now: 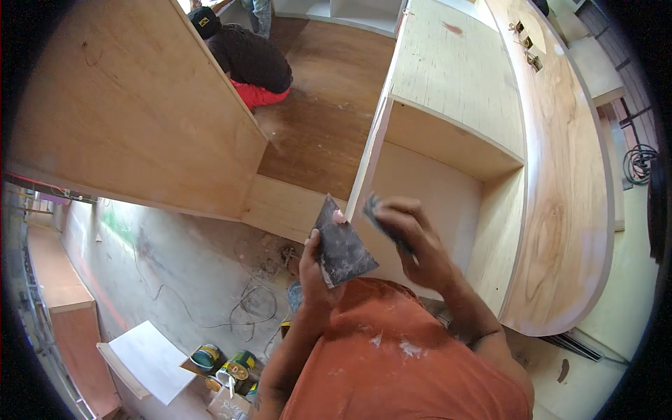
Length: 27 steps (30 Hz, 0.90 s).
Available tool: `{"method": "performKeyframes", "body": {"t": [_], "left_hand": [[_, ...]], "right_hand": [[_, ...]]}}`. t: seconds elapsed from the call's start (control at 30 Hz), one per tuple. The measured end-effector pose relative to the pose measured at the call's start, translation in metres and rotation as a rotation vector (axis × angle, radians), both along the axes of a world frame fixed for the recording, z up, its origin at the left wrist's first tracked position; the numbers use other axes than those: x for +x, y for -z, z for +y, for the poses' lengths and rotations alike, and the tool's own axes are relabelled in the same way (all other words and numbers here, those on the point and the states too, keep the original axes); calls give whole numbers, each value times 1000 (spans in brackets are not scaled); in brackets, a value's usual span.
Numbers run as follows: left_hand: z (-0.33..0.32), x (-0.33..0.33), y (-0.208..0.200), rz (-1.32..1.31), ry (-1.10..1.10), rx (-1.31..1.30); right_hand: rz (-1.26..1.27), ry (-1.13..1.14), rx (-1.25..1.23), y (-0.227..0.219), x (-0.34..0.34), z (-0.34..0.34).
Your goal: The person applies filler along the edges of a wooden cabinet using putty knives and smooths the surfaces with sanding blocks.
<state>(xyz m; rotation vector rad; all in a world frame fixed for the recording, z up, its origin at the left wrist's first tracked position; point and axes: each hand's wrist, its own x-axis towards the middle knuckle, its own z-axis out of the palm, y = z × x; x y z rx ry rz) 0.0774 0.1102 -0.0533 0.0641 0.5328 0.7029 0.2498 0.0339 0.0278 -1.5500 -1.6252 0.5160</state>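
My left hand [313, 275] is closed round the lower left side of a dark, smeared flat plate [344, 245], which tapers to a narrow tip. A small dab of pink putty [339, 217] sits near that tip. To the right, my right hand [414, 234] grips a thin grey scraper [380, 222], partly blurred and partly covered by the fingers. The scraper is apart from the plate, beside the upright edge [362, 175] of an open plywood cabinet [455, 133]. Both hands are in front of my orange shirt.
A large plywood panel [133, 105] stands at the left. Beyond it, a person in dark clothes [252, 59] crouches on a brown wood floor [329, 105]. A long rounded wooden counter [560, 210] runs along the right. Paint cans [241, 364] and a loose cord [248, 304] lie lower left.
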Motion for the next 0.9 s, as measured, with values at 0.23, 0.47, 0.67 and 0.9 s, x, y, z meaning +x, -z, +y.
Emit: {"method": "performKeyframes", "body": {"t": [0.23, 0.47, 0.67, 0.9], "left_hand": [[-17, 10, -56, 190, 133, 381], [-31, -1, -50, 195, 105, 227], [-26, -42, -17, -108, -18, 60], [-18, -58, -13, 4, -214, 34]], "right_hand": [[-105, 24, 278, 56, 4, 14], [-668, 530, -46, 88, 113, 123], [-900, 551, -168, 129, 123, 146], [-927, 381, -181, 108, 55, 88]]}}
